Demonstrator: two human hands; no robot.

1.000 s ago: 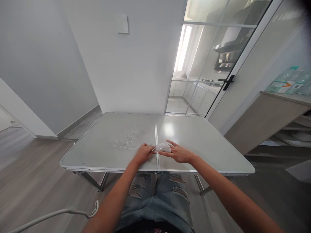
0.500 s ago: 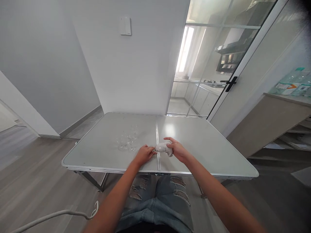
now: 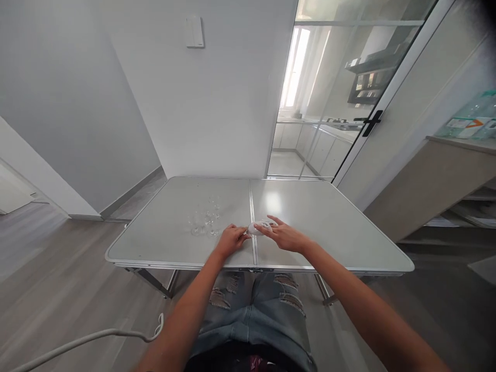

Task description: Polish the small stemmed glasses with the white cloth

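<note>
A small white rounded object (image 3: 259,227), soft-looking and hard to name, lies on the grey folding table (image 3: 318,217) at its centre seam. My left hand (image 3: 230,241) rests curled beside it, fingertips pinching its left end. My right hand (image 3: 284,235) lies over its right side, fingers stretched out and touching it. A cluster of several small clear glasses (image 3: 205,221) stands just left of my left hand.
A white wall with a switch (image 3: 195,32) stands behind the table. Glass sliding doors with a black handle (image 3: 372,123) are at the right. A wooden shelf unit (image 3: 445,186) stands far right. A white cable (image 3: 96,338) lies on the wood floor.
My right hand had gripped and lifted the white object half a second ago; now it lies flatter on the table with my fingers stretched over it. The view shifted slightly.
</note>
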